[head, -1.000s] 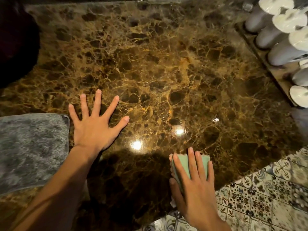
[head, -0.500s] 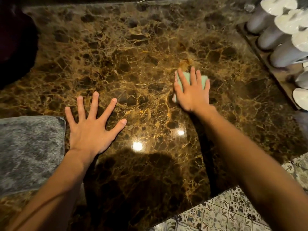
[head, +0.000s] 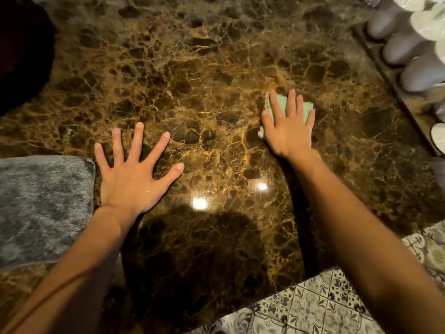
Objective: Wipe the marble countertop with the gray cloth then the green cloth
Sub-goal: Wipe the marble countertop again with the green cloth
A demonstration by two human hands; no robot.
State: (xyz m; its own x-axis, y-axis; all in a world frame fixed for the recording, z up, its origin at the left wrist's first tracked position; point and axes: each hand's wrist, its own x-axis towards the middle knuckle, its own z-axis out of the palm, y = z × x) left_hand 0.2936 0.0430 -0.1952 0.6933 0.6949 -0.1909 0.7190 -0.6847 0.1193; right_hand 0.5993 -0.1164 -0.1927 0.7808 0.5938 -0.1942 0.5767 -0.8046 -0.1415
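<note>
The brown marble countertop (head: 204,80) fills most of the view. My right hand (head: 287,127) presses flat on the folded green cloth (head: 280,104) right of centre, and the cloth shows between and beyond the fingers. My left hand (head: 131,175) lies flat on the marble with its fingers spread and nothing under it. The gray cloth (head: 41,208) lies spread on the counter at the left edge, just beside my left wrist, untouched.
A wooden tray (head: 397,92) with several pale upright bottles (head: 397,48) stands along the right side. A dark rounded object (head: 21,51) sits at the far left. Patterned floor tiles (head: 325,307) show past the counter's front right corner.
My right hand slid the green cloth from the near front edge away to the middle right of the counter. In the last half second it has barely shifted. My left hand stayed put.
</note>
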